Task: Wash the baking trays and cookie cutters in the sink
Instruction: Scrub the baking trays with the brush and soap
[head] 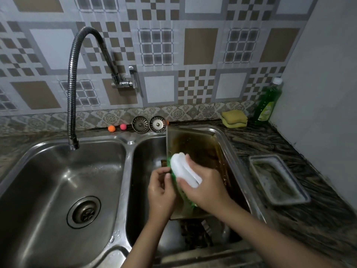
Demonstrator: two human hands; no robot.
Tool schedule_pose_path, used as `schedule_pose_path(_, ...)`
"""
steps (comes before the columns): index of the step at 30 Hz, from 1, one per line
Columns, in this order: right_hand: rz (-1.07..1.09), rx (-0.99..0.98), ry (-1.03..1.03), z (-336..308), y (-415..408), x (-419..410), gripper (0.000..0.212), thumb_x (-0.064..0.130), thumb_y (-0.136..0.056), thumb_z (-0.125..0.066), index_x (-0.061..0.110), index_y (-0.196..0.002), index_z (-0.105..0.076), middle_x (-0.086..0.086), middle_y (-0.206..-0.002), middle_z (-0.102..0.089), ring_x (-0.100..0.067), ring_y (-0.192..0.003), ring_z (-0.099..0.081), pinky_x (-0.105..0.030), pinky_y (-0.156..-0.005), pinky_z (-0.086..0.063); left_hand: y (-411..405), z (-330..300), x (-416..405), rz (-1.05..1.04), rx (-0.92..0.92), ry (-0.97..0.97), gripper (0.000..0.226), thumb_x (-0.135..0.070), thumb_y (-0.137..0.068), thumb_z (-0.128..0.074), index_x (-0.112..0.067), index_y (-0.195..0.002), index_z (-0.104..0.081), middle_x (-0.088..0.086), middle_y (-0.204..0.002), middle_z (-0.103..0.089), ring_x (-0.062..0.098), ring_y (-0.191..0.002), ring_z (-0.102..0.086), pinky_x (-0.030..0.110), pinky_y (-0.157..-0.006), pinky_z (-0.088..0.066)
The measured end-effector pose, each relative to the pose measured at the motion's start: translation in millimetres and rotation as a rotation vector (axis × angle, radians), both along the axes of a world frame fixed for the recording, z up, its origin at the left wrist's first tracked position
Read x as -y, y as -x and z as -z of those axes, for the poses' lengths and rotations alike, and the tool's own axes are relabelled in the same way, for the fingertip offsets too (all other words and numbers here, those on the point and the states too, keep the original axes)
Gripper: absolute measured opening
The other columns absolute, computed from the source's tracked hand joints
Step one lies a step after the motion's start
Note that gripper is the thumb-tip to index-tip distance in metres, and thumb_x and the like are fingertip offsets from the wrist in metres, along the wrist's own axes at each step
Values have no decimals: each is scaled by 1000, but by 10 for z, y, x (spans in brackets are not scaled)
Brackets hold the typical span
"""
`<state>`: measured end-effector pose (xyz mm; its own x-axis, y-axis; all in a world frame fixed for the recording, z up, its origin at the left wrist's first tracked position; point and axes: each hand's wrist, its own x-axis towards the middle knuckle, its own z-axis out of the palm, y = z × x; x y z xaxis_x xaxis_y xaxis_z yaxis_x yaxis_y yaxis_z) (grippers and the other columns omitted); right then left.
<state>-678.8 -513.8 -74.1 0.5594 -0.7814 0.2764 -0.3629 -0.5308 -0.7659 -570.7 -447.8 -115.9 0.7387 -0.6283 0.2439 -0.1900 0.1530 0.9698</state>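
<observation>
Sink (127,149) of steel has two basins. In the right basin a large baking tray (201,149), brown and dirty, stands tilted against the right edge. The right hand (204,187) is closed around a white scrub brush (184,170) with green bristles and presses it on the tray. The left hand (161,192) grips the left edge of the tray with curled fingers. A smaller baking tray (278,178) lies on the counter (318,219), to the right of the sink. The faucet (72,89) hangs over the left basin. A green soap bottle (267,102) stands in the corner beside a yellow sponge (234,118).
</observation>
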Motion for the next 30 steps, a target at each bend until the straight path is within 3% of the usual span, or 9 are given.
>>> schedule_pose_path(3, 98, -49, -3, 59, 140, 337, 67, 39, -79, -71, 18, -138, -47, -13, -106, -70, -19, -89, -67, -32, -70, -55, -69, 2, -82, -8, 33, 5, 10, -5, -90, -52, -11, -95, -59, 0, -87, -63, -2, -78, -60, 9, -69, -45)
schedule_pose_path(6, 266, -63, -31, -33, 55, 648, 66, 38, -81, -70, 14, -138, -47, -12, -110, -68, -21, -97, -64, -29, -70, -50, 103, -7, -68, 46, 50, 9, 11, -11, -88, -50, -11, -95, -59, -3, -87, -62, -1, -80, -60, 9, -71, -45)
schedule_pose_path(9, 119, 62, -2, 66, -89, 219, 68, 40, -74, -73, 15, -134, -53, -9, -98, -69, -17, -87, -66, -31, -72, -54, 30, -28, 8, -11, 29, 31, 14, -13, -85, -49, -10, -95, -59, -5, -87, -62, -2, -79, -60, 9, -71, -45)
schedule_pose_path(11, 13, 46, -10, 213, 12, -33, 72, 48, -72, -69, 18, -135, -52, -8, -93, -67, -17, -82, -65, -32, -70, -54, -142, -42, -20, -74, 36, 30, 14, -13, -84, -49, -12, -94, -59, -6, -87, -62, -4, -78, -61, 7, -68, -44)
schedule_pose_path(17, 299, 23, -134, 198, 17, 664, 71, 37, -81, -71, 11, -140, -42, -10, -127, -60, -16, -106, -59, -30, -85, -53, 2, -54, -91, -20, 86, 28, 20, -2, -91, -51, -20, -92, -58, -8, -85, -62, -2, -78, -61, 7, -67, -44)
schedule_pose_path(21, 139, 167, -184, 308, -90, 42, 68, 34, -78, -74, 15, -138, -47, 7, -122, -58, -4, -109, -58, -21, -89, -51, -219, -123, 22, -103, 143, 34, 18, -15, -87, -49, -29, -92, -57, -11, -83, -62, -3, -73, -59, 6, -63, -43)
schedule_pose_path(24, 147, 137, -195, 347, -38, 180, 68, 33, -80, -73, 15, -139, -44, 4, -123, -57, -5, -102, -58, -19, -82, -52, -321, -128, -30, -104, 159, 25, 17, -17, -87, -49, -31, -92, -57, -19, -83, -63, -3, -73, -59, 6, -63, -43)
schedule_pose_path(27, 335, 122, -200, 179, -132, 809, 64, 30, -83, -71, 6, -137, -46, -7, -125, -60, -10, -97, -58, -23, -77, -52, -107, -129, -95, -32, 179, 30, 15, -16, -87, -48, -26, -93, -58, -18, -84, -62, 9, -65, -55, 12, -55, -40)
schedule_pose_path(30, 361, 196, -222, 114, -234, 916, 61, 29, -82, -72, 2, -133, -51, -9, -124, -62, -13, -99, -60, -25, -79, -53, -103, -206, -27, -35, 226, 62, 16, -16, -89, -48, -26, -96, -59, -15, -85, -62, 21, -61, -52, 19, -51, -39)
